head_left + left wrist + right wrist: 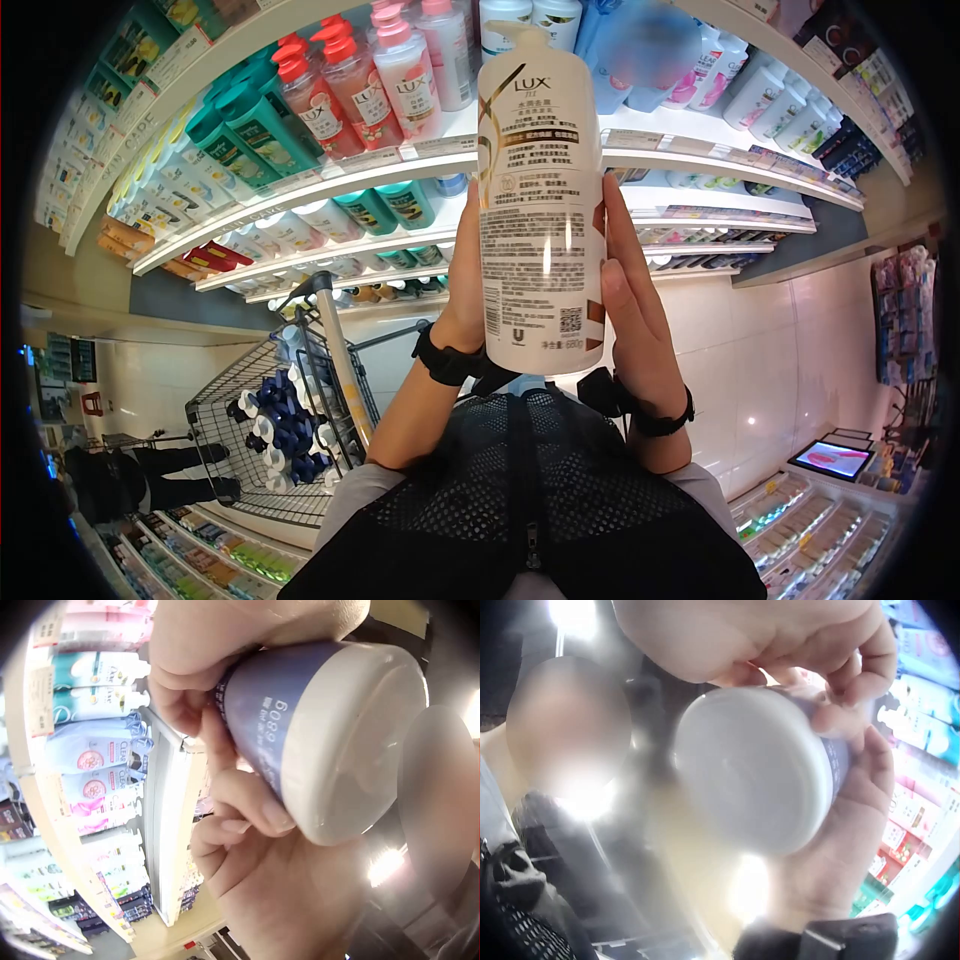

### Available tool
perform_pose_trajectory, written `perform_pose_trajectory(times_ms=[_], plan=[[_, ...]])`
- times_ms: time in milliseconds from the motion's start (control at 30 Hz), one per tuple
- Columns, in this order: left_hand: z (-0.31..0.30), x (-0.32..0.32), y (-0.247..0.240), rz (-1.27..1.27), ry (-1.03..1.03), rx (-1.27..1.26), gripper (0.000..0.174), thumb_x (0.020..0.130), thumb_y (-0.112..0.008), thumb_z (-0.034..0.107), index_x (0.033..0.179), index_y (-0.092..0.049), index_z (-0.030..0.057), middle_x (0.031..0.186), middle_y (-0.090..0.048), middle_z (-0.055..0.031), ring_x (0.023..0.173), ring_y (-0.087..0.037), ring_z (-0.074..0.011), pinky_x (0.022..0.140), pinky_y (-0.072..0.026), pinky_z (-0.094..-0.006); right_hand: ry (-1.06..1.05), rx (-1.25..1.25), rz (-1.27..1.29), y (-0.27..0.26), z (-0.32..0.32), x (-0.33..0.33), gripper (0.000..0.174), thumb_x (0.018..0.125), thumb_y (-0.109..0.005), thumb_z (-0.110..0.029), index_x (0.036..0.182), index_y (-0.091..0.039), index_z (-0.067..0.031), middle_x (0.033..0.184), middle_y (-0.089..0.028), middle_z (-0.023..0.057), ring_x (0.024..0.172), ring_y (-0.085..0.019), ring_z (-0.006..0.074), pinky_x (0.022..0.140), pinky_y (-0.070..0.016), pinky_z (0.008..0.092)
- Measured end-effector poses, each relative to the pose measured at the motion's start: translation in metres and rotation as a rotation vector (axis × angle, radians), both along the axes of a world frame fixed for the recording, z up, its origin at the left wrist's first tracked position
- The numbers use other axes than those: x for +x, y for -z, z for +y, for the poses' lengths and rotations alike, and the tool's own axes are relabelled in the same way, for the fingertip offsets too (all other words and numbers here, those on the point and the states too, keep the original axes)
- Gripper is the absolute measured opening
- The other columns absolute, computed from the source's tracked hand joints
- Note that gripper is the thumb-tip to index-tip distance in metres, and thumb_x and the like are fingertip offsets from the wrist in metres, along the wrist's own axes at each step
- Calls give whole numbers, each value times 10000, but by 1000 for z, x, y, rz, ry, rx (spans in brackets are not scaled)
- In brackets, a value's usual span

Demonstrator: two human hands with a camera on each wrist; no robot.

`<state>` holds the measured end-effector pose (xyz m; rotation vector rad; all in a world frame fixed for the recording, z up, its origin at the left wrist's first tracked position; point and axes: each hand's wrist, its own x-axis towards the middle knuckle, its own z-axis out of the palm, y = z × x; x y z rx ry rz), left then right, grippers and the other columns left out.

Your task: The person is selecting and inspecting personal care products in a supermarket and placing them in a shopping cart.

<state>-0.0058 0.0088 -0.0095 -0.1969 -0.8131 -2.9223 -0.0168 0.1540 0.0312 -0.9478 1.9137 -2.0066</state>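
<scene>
At the far left of the head view stands a wire shopping cart (255,400) with dark blue bottles (285,425) lying in its basket. Behind it, curved store shelves (400,160) run across the top of the picture. They carry green bottles (260,130) and, just to the right of those, red-pump bottles (350,90).

The left hand (465,290) comes up next, with a black strap at its wrist. It grips the lower left side of the white bottle (540,200). Its fingers go round the back, out of the head camera's sight, though the left wrist view shows the left hand (262,630) curled round the white bottle (322,727) near the base.

The white bottle is held upright in the air in front of the shelves, between the two hands and above the person's chest. Its back label (dense print, with a barcode low on the left) faces the head camera, and the pump top reaches the upper shelf row.

The right hand (635,300) lies against the bottle's lower right side, fingers together and pointing up along its edge. In the right wrist view the right hand (780,637) bends its fingertips (855,667) onto the white bottle (750,772), whose round base faces that camera.

At the far right, low down, a small lit screen (832,460) sits beside more shelving.
</scene>
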Motion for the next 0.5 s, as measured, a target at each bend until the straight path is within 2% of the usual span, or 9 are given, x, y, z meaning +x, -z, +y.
perform_pose_trajectory(times_ms=[33, 67, 100, 133, 167, 233, 267, 400, 500], plan=[[-1, 2, -7, 16, -55, -132, 483, 920, -221, 395, 1176, -410, 31, 1048, -531, -83, 909, -538, -136, 778, -452, -240, -3, 1, 0, 2, -2, -3, 531, 911, -313, -280, 1342, -132, -28, 1349, -234, 174, 1243, -245, 261, 991, -203, 321], [1, 6, -18, -166, -147, -372, 519, 924, -182, 402, 1168, -417, 9, 1065, -513, -87, 938, -500, -133, 834, -394, -234, -6, -40, -75, 6, -4, -7, 554, 909, -278, -326, 1345, -101, -33, 1372, -174, 157, 1264, -192, 251, 1007, -170, 323], [4, 8, -25, -168, -151, -371, 519, 924, -182, 402, 1168, -417, 9, 1065, -513, -87, 938, -500, -133, 834, -394, -234, -9, -81, -151, 10, -7, -10, 578, 908, -243, -371, 1349, -71, -38, 1395, -115, 139, 1284, -138, 241, 1022, -138, 325], [6, 8, -30, -186, -224, -504, 505, 921, -218, 403, 1160, -425, 9, 1046, -523, -85, 916, -508, -127, 812, -403, -235, -28, -128, -179, 13, -9, -10, 616, 895, -205, -435, 1351, -47, -53, 1402, -100, 114, 1286, -126, 228, 1033, -119, 335], [8, 10, -35, -204, -297, -637, 494, 917, -255, 403, 1153, -434, 8, 1027, -534, -83, 893, -517, -120, 790, -412, -236, -33, -127, -179, 19, -10, -11, 616, 895, -205, -435, 1351, -47, -53, 1402, -100, 114, 1286, -126, 228, 1033, -119, 335], [5, 14, -42, -184, -276, -691, 524, 917, -239, 419, 1158, -434, -4, 1040, -524, -85, 922, -484, -120, 825, -372, -243, -8, -284, -447, 34, -11, -12, 495, 922, -206, -345, 1317, -215, -46, 1263, -377, 112, 1139, -395, 173, 949, -319, 295], [3, 15, -42, -217, -294, -774, 529, 916, -239, 422, 1152, -439, -8, 1039, -525, -90, 914, -485, -121, 819, -374, -242, 7, -296, -492, 37, -13, -11, 470, 927, -188, -338, 1275, -285, -37, 1149, -475, 95, 1030, -483, 159, 887, -383, 288], [-2, 16, -40, -266, -343, -904, 544, 911, -249, 437, 1133, -457, -15, 1018, -532, -101, 894, -484, -119, 810, -373, -237, 0, -318, -558, 50, -17, -12, 453, 927, -201, -333, 1230, -339, -24, 1122, -495, 95, 1012, -499, 164, 876, -390, 289], [-2, 17, -36, -288, -373, -859, 543, 907, -262, 445, 1124, -468, -7, 995, -538, -97, 880, -487, -121, 808, -374, -241, -28, -336, -600, 45, -21, -11, 445, 928, -202, -326, 1217, -351, -22, 1115, -499, 99, 1013, -498, 163, 873, -393, 290]])
